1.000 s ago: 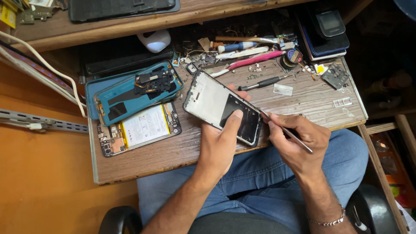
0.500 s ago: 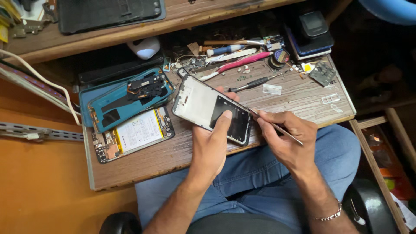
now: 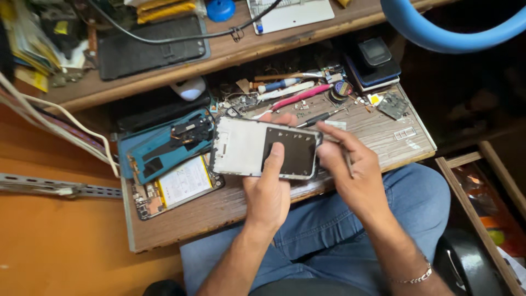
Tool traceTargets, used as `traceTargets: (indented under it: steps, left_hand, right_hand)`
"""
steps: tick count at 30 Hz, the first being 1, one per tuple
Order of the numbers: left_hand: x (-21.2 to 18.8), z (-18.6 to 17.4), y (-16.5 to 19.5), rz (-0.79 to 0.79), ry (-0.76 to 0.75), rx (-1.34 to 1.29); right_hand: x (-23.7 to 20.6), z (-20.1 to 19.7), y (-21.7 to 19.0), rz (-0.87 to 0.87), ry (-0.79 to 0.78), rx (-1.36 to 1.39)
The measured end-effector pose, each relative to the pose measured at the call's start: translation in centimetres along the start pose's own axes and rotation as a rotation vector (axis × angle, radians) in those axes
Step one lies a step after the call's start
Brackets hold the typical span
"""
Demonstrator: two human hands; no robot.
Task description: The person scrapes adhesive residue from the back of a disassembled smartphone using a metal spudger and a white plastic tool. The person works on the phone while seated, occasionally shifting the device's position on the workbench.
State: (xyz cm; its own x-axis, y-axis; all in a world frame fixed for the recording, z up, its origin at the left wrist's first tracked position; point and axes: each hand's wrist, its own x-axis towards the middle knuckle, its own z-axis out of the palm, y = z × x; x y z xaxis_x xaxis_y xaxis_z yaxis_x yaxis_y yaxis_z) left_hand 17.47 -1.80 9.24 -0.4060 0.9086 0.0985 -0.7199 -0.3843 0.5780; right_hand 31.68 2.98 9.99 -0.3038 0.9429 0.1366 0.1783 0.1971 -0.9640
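Observation:
My left hand [image 3: 269, 193] holds a phone screen frame [image 3: 265, 148] above the wooden pull-out tray [image 3: 219, 211], thumb pressed on its dark half, fingertips curled over its far edge. The frame is white on the left and black on the right and lies almost level. My right hand [image 3: 350, 170] touches the frame's right end and grips a thin metal tool [image 3: 347, 160], mostly hidden by the fingers.
Left on the tray lie a teal phone back cover [image 3: 164, 147] and an opened phone with a white battery [image 3: 178, 186]. Screwdrivers and a pink tool [image 3: 298, 97] clutter the far edge. Dark devices [image 3: 375, 61] sit at back right; a drawer [image 3: 485, 192] is right.
The screen frame has been turned from a slant to nearly level. My right hand moved up against its right end, and the tool that stuck out is now mostly covered.

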Motion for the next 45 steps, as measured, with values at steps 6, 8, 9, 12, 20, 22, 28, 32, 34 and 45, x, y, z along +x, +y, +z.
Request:
traceTargets:
  steps: [6,8,9,12,20,22,28,32,34,45]
  left_hand:
    - [0.6,5.9,4.2,-0.018,-0.300,0.247]
    - [0.8,7.2,6.3,-0.107,-0.451,0.270]
    - [0.6,7.5,7.5,-0.154,-0.523,0.284]
    - [0.3,8.4,10.8,-0.461,-0.611,-0.072]
    - [-9.0,10.3,14.2,-1.168,-0.548,-0.459]
    - [-13.0,10.0,12.5,-1.306,-0.590,-0.443]
    - [-25.0,10.9,10.4,-1.440,-0.609,-0.567]
    - [-30.2,12.1,10.4,-1.505,-0.599,-0.533]
    - [-31.7,11.2,10.8,-1.574,-0.601,-0.584]
    - [-36.9,4.6,11.7,-1.659,-0.693,-0.536]
  right_hand:
    - [1.4,-3.1,-5.6,0.233,-0.028,0.703]
    - [1.8,-5.7,-8.0,0.185,-0.048,0.685]
    - [1.8,-6.8,-9.1,0.164,-0.060,0.677]
    - [1.3,-9.7,-12.2,0.165,-0.030,0.648]
    - [-9.8,-15.1,-16.3,0.268,-0.256,0.424]
    - [-14.1,-15.8,-16.4,0.359,-0.309,0.374]
    - [-26.8,-16.5,-17.6,0.443,-0.314,-0.002]
    - [-33.2,-18.2,-19.3,0.301,-0.266,-0.226]
    - [-36.5,-19.3,-19.4,0.123,-0.200,-0.285]
    - [-48.0,-19.5,-13.7,0.001,-0.166,0.297]
